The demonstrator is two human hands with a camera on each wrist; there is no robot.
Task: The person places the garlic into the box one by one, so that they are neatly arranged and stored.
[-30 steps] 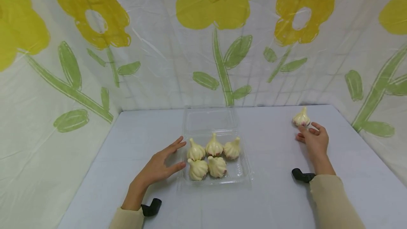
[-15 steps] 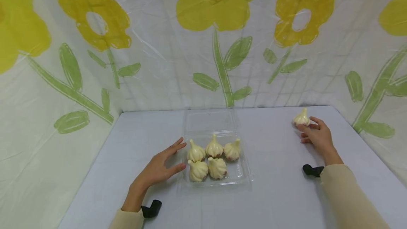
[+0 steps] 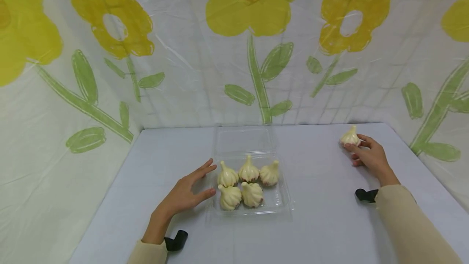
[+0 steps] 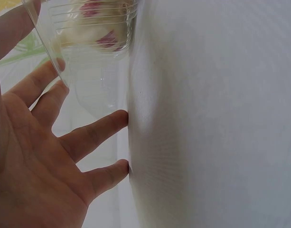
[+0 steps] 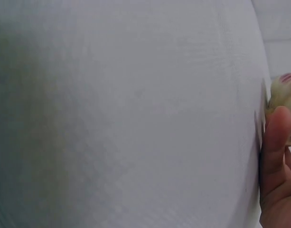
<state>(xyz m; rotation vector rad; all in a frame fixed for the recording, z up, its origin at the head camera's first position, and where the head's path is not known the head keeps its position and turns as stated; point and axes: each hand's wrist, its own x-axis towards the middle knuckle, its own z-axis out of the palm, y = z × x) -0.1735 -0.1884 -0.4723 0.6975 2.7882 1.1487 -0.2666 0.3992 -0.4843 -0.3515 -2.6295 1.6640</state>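
Note:
At the far right of the table, in the head view, a garlic bulb (image 3: 350, 137) stands with its stem up. My right hand (image 3: 370, 157) pinches it from the front between thumb and index finger. In the right wrist view the thumb (image 5: 277, 137) lies against the pale, purple-marked bulb (image 5: 280, 95). My left hand (image 3: 187, 188) is spread at the left side of a clear plastic clamshell container (image 3: 275, 203), fingertips right at its rim. In the left wrist view the fingers (image 4: 93, 137) are straight. Several garlic bulbs (image 3: 252, 194) sit in the container in two rows.
The container's clear lid (image 3: 243, 139) lies folded back behind its base. A white cloth covers the table (image 3: 311, 223). Behind the table's back edge hangs a curtain (image 3: 176, 93) printed with yellow flowers.
My right hand has come round to the right side of the lone garlic bulb, and its thumb and index finger have closed on it. The left hand stays at the container.

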